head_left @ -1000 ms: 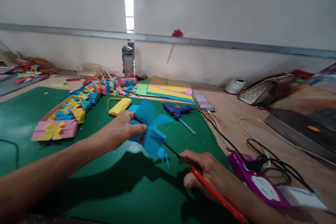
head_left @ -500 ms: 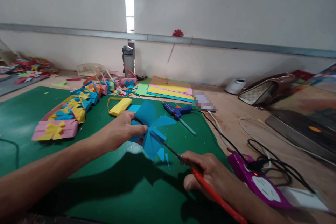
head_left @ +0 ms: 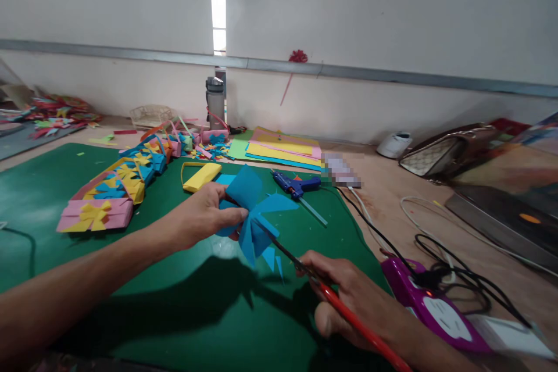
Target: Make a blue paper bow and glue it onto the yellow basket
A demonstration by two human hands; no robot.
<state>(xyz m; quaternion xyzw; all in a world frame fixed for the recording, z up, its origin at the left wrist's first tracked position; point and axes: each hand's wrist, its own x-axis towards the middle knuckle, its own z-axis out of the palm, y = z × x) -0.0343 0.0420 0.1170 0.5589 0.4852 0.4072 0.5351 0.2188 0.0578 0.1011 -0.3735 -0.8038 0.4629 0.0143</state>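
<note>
Above the green mat [head_left: 187, 314], my left hand [head_left: 213, 215] pinches a blue paper piece [head_left: 244, 185] with several pointed petals, the thumb on its middle. My right hand [head_left: 344, 290] grips red-handled scissors [head_left: 349, 314], their blades reaching into the lower right petals. How far the blades are parted is hard to make out. Small blue paper scraps [head_left: 279, 267] show just below the piece. Behind my left hand lies a folded yellow paper bag [head_left: 202, 177] with a strap. A blue glue gun [head_left: 296, 183] with a clear glue stick rests beyond the blue piece.
A row of small paper bags with bows [head_left: 98, 215] runs along the left. Stacked coloured paper [head_left: 283, 145] and a bottle [head_left: 215, 102] stand at the back. On the right are a purple power strip [head_left: 436, 308], black cables [head_left: 466, 267] and a handbag [head_left: 444, 151].
The whole view has shifted slightly. My right thumb has moved a little away from the scissors' red handle. My left hand keeps the blue paper in the same grip.
</note>
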